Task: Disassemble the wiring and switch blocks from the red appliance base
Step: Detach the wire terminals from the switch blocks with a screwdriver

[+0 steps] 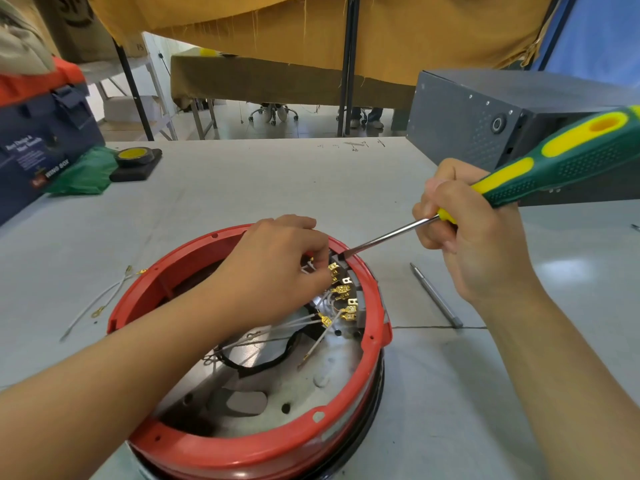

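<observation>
Switch blocks (349,289) at the red base's (242,455) three o'clock look stiff, their wires (304,320) limp; wires are pinched by the left hand (277,268), the screwdriver (519,181) gripped by the right hand (464,237).

left hand (273,271): bare, no glove, ring or watch | right hand (474,244): bare | forearms: bare, no sleeves in view

Only the dark blue cardboard box (38,147) at the table's left edge offers readable print, "WING BOX" in white, its smaller lines blurred.
</observation>
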{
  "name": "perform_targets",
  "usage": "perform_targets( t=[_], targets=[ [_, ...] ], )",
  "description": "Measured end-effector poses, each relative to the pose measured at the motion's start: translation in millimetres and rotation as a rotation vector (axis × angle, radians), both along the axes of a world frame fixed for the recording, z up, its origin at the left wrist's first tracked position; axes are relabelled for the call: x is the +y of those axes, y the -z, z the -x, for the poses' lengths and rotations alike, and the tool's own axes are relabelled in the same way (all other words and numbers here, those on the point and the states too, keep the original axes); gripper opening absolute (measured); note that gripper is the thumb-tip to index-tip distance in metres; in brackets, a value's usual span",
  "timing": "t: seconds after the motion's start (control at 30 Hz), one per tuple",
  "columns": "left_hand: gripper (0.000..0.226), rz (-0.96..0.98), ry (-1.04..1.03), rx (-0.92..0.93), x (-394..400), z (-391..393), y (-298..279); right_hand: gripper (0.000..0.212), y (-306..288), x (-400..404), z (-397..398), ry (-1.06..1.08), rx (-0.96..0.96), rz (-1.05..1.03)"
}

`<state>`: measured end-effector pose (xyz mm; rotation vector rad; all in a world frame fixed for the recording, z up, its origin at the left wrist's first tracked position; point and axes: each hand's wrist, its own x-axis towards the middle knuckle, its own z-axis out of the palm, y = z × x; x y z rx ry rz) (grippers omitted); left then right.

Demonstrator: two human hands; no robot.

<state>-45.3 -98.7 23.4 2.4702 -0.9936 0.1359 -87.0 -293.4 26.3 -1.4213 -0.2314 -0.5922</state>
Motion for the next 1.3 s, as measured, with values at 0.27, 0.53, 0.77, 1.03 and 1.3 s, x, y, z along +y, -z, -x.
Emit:
perform_targets(
  t=[0.27, 0.53, 0.77, 1.03, 1.3],
  targets=[
    [0.013, -0.011, 0.008, -0.008, -0.4, 1.8, -4.6, 0.022, 1.5, -2.3, 0.2, 0.005, 0.021, -0.002],
    [0.013, 0.0, 0.025, -0.008, 0.7, 0.8, -3.5, 0.027, -2.1, -0.6, -0.3, 0.007, 0.04, 0.007],
    [0.011, 0.008, 0.012, -0.007, 0.8, 0.1, -2.0, 0.032, -13.3, -2.5, -11.0, -0.042, 0.083, 0.025],
    [0.01, 0.017, 0.008, 0.015, 2.8, -3.0, 2.3, 0.031, -28.7, -1.4, -24.4, -0.149, 0.138, 0.196],
    [0.01, 0.02, 0.014, -0.013, 2.9, -4.8, 3.4, 0.03, -43.3, 4.3, -30.5, -0.185, 0.175, 0.387]
  ],
)
